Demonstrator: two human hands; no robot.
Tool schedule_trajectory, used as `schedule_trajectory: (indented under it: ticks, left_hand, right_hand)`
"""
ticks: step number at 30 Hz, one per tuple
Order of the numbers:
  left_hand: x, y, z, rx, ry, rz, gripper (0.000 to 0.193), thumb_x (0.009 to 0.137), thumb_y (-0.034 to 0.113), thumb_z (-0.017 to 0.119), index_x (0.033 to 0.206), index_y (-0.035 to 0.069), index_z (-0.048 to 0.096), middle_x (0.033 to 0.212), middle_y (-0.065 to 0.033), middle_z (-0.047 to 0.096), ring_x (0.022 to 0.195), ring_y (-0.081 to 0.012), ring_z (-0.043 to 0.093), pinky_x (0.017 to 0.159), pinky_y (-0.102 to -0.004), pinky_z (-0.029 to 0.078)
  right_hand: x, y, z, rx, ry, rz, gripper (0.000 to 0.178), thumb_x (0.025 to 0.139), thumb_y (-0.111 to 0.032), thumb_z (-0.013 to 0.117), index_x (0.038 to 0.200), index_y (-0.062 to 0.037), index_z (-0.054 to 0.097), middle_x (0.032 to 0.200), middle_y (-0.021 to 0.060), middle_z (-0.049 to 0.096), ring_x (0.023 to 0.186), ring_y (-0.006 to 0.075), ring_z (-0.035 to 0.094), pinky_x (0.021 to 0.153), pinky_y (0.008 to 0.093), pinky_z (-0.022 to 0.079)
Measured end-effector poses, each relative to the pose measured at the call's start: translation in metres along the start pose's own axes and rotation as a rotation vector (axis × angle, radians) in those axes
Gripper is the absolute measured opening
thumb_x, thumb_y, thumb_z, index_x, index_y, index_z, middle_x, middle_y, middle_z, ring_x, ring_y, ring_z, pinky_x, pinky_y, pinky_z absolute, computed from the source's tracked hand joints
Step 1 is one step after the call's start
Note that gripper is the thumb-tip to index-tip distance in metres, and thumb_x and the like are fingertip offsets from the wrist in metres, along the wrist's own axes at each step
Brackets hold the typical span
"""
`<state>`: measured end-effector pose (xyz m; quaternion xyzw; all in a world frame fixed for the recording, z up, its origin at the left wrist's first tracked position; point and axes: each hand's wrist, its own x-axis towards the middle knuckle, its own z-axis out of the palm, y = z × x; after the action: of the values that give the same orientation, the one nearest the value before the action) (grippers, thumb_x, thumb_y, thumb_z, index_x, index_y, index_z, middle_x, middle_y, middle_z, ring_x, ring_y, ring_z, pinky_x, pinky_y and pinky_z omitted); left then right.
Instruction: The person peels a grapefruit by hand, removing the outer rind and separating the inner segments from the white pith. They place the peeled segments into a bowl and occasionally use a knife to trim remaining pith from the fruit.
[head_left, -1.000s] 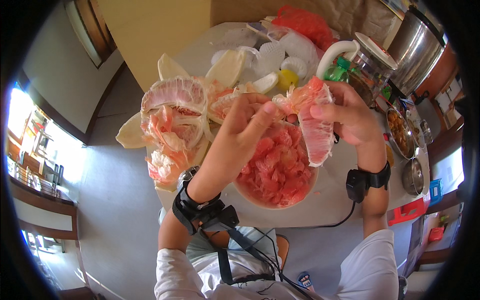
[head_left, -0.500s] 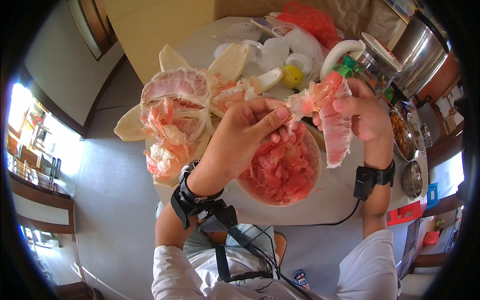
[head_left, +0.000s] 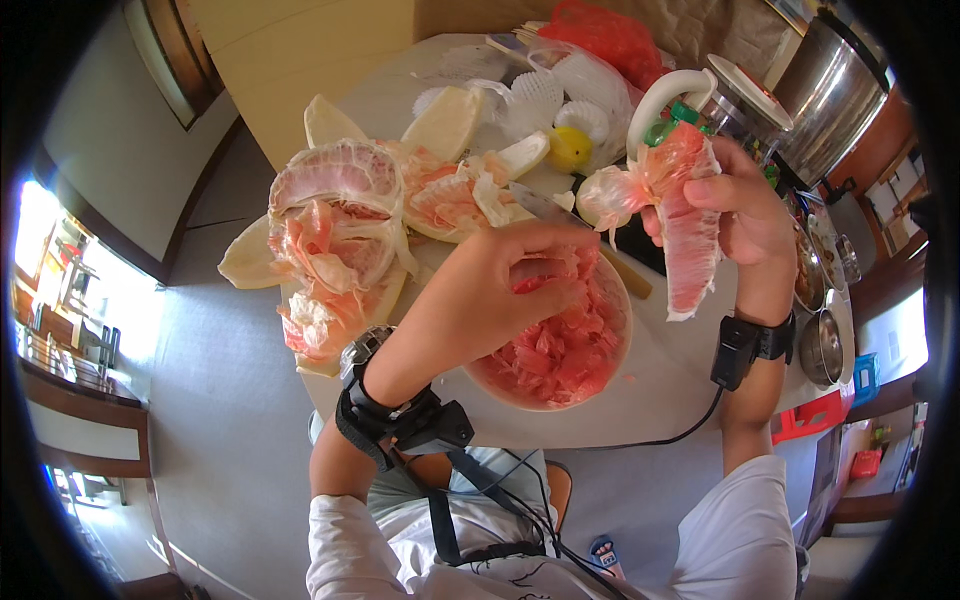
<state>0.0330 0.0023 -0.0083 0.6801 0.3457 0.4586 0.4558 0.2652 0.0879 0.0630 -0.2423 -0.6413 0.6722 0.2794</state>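
In my right hand [head_left: 745, 210] is a pomelo segment [head_left: 690, 245], held up right of the bowl. Its pink flesh hangs down bare, while thin membrane [head_left: 612, 195] is peeled back to the left. My left hand [head_left: 520, 285] is curled low over the bowl [head_left: 622, 350], its thumb and fingers round a piece of pink pomelo flesh [head_left: 578, 264]; the fingertips are partly hidden. Loose pomelo flesh [head_left: 565, 360] fills the bowl. On the left, the opened pomelo [head_left: 340, 185] lies in its thick pale rind, with peeled membranes [head_left: 325, 325] heaped on it.
Behind the bowl lies a knife [head_left: 540, 205]. Farther back are a yellow fruit [head_left: 570, 148], white foam nets [head_left: 535, 100] and a red mesh bag [head_left: 610, 40]. A white-handled jug [head_left: 665, 95], a steel pot [head_left: 830, 100] and metal bowls [head_left: 822, 345] stand at the right.
My left hand has left the segment's membrane and moved down over the bowl. The segment stays in my right hand, shifted slightly right, and the knife behind now shows.
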Motion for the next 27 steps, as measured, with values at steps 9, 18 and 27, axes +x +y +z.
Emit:
schedule_trajectory:
  ticks: [9,18,27]
  left_hand:
    - [0.003,0.005,0.007,-0.286,0.261,-0.089,0.042,0.085,0.016,0.068,0.112,-0.006,0.045,0.094,-0.0128,0.063,0.090,-0.0133,0.062,0.077,-0.0243,0.051]
    - [0.003,0.004,-0.001,-0.287,0.353,-0.085,0.014,0.088,0.003,0.059,0.093,-0.002,0.047,0.083,-0.0096,0.063,0.078,-0.0107,0.064,0.068,-0.0212,0.052]
    - [0.001,-0.001,-0.007,-0.353,0.320,0.016,0.006,0.089,-0.001,0.053,0.089,0.000,0.047,0.086,-0.0094,0.061,0.081,-0.0134,0.062,0.072,-0.0269,0.053]
  right_hand:
    - [0.007,0.011,0.023,-0.076,0.054,0.005,0.037,0.077,-0.014,0.065,0.107,0.0058,0.058,0.096,0.0098,0.065,0.084,0.0137,0.063,0.078,0.0275,0.049]
    - [0.009,0.015,0.034,-0.107,0.092,-0.037,0.038,0.078,-0.014,0.065,0.108,0.0072,0.056,0.097,0.0127,0.065,0.084,0.0167,0.065,0.078,0.0292,0.051]
    - [0.007,0.007,0.017,-0.035,0.166,-0.083,0.032,0.080,-0.017,0.063,0.101,0.0065,0.059,0.093,0.0161,0.065,0.082,0.0231,0.066,0.076,0.0340,0.053]
